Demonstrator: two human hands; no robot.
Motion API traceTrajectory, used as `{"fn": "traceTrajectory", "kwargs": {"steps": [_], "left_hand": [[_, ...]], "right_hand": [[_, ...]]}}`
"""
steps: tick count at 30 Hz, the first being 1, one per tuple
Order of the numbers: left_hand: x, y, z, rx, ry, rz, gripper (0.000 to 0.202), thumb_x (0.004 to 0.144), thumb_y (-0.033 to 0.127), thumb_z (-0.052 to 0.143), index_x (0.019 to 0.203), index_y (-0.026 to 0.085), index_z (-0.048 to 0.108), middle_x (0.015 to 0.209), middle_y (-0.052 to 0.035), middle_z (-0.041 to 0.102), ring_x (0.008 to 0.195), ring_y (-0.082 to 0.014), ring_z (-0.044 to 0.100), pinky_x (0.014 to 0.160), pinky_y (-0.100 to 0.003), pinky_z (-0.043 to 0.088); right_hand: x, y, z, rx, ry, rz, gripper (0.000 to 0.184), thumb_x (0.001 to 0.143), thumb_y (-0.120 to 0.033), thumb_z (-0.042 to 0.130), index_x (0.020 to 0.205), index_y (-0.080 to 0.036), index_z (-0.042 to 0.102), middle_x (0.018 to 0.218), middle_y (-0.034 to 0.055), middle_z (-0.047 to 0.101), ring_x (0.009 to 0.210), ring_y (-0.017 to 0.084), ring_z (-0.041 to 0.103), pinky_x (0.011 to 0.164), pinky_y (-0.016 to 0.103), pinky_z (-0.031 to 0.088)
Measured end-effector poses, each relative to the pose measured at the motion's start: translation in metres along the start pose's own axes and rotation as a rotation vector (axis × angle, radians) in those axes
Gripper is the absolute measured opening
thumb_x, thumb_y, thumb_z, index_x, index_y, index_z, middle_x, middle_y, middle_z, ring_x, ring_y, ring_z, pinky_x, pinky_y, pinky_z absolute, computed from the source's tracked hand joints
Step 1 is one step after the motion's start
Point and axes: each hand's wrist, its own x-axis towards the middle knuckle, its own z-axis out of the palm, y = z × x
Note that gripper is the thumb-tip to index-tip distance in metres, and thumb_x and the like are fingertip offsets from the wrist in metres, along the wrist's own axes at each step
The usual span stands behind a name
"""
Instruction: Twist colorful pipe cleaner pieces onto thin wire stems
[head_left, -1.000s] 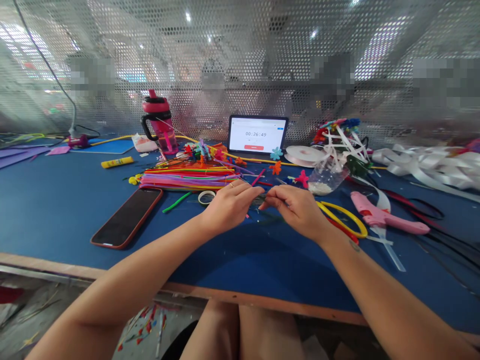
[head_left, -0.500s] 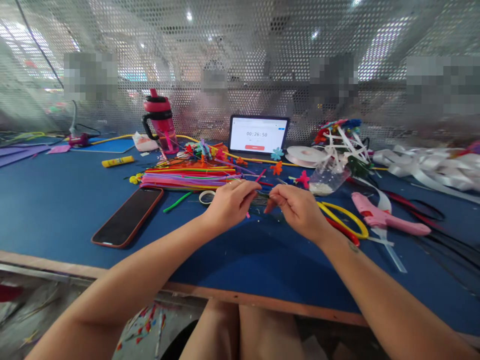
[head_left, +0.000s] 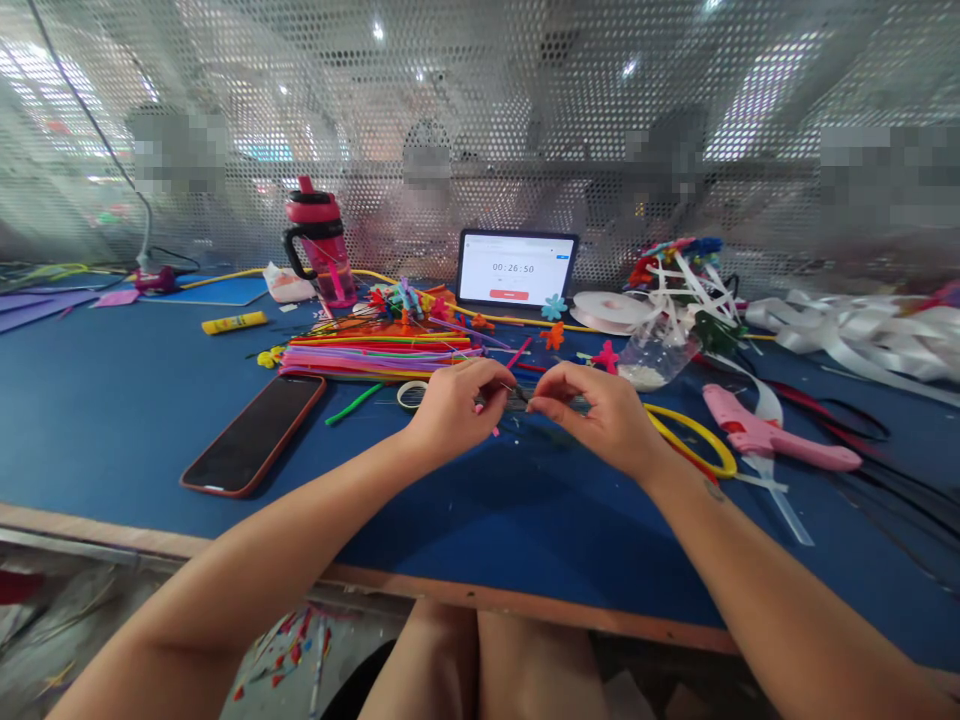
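1. My left grip [head_left: 450, 410] is pressed together. Thumb and fingertips pinch one end of a thin dark green stem [head_left: 519, 401], and the other fingers curl in.
2. My right grip [head_left: 600, 415] pinches the other end of the same stem. The two grips face each other, fingertips nearly touching.
3. The stem hangs just above the blue tabletop [head_left: 112, 400], straight in front of me and nearer than the pile of coloured pipe cleaners [head_left: 375, 355]. I cannot tell whether anything is wound on it; it is too small to see.
4. I hold the stem by its ends alone. I judge that if either pinch loosens, it could spring free and drop, and dark green on dark blue would be hard to find.
5. Too much twist between grips this close could kink the stem. A bare wire end could also prick a fingertip.
6. My right wrist is just beside the yellow-handled scissors [head_left: 694, 440], with the pink glue gun [head_left: 772, 435] near them. A careless sweep of that arm could shove one into the other.
7. A small tape roll [head_left: 412, 394] lies just beside my left grip, and the phone [head_left: 255, 432] lies near my left forearm, toward the tabletop's near edge. I think a nudge from my elbow could push the phone off.
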Motion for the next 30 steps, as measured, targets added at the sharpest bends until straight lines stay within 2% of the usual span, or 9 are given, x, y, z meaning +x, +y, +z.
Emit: {"fn": "traceTrajectory", "kwargs": {"steps": [5,11,13,15,18,20,26,30], "left_hand": [[0.0000,0.0008,0.0017,-0.006,0.016,-0.008,0.015,0.071,0.007,0.053,0.080,0.016,0.062,0.069,0.0005,0.065,0.060,-0.0087,0.059,0.059,-0.019,0.047],[-0.0007,0.0007,0.0032,-0.003,0.005,-0.004,0.015,0.072,0.007,0.053,0.080,0.016,0.062,0.069,0.0005,0.064,0.061,-0.0085,0.059,0.059,-0.018,0.047],[-0.0010,0.0010,0.0030,0.008,0.004,0.004,0.015,0.073,0.007,0.053,0.081,0.016,0.062,0.070,0.0005,0.064,0.062,-0.0086,0.060,0.060,-0.018,0.047],[-0.0010,0.0023,0.0022,0.028,0.006,0.010,0.020,0.074,0.007,0.053,0.089,0.017,0.061,0.071,0.0011,0.065,0.064,-0.0086,0.060,0.062,-0.018,0.047],[-0.0005,0.0052,0.0001,0.077,0.010,0.026,0.037,0.075,0.006,0.052,0.109,0.019,0.053,0.075,0.0025,0.066,0.068,-0.0077,0.062,0.066,-0.017,0.047],[0.0000,0.0063,-0.0014,0.121,0.011,0.040,0.042,0.076,0.007,0.053,0.115,0.019,0.048,0.076,0.0030,0.067,0.069,-0.0071,0.062,0.067,-0.016,0.047],[0.0010,0.0038,-0.0030,0.191,0.024,0.160,0.034,0.080,0.009,0.050,0.113,0.016,0.048,0.079,0.0011,0.065,0.074,-0.0079,0.063,0.070,-0.017,0.047],[0.0008,0.0019,-0.0034,0.200,0.030,0.187,0.032,0.082,0.011,0.049,0.113,0.016,0.048,0.081,-0.0002,0.065,0.074,-0.0086,0.062,0.070,-0.019,0.048]], "right_hand": [[-0.0017,0.0013,0.0049,-0.137,0.043,-0.069,0.023,0.074,-0.042,0.064,0.083,-0.022,0.057,0.076,0.0014,0.064,0.073,0.016,0.060,0.066,0.026,0.044],[-0.0030,-0.0028,0.0068,-0.419,0.134,-0.176,0.011,0.082,-0.030,0.054,0.076,-0.022,0.059,0.067,0.0004,0.063,0.068,0.015,0.058,0.058,0.025,0.038],[-0.0032,-0.0027,0.0058,-0.453,0.151,-0.179,0.012,0.083,-0.028,0.051,0.076,-0.022,0.059,0.068,0.0009,0.064,0.067,0.015,0.058,0.058,0.026,0.037],[-0.0034,-0.0020,0.0047,-0.453,0.153,-0.168,0.013,0.084,-0.026,0.050,0.077,-0.022,0.059,0.071,0.0015,0.065,0.069,0.015,0.059,0.059,0.026,0.038],[-0.0029,-0.0015,0.0037,-0.396,0.150,-0.128,0.013,0.084,-0.026,0.050,0.076,-0.021,0.059,0.073,0.0020,0.065,0.071,0.016,0.060,0.062,0.027,0.039],[-0.0019,-0.0023,0.0034,-0.299,0.128,-0.071,0.013,0.084,-0.028,0.051,0.075,-0.021,0.058,0.072,0.0022,0.066,0.071,0.016,0.060,0.063,0.027,0.040],[0.0007,-0.0066,0.0021,0.096,-0.025,0.085,0.012,0.086,-0.028,0.048,0.078,-0.021,0.054,0.075,-0.0001,0.069,0.069,0.014,0.062,0.065,0.027,0.044],[0.0001,-0.0069,0.0021,0.094,-0.029,0.081,0.012,0.086,-0.028,0.048,0.078,-0.021,0.054,0.076,0.0005,0.069,0.069,0.014,0.062,0.065,0.028,0.044]]}}
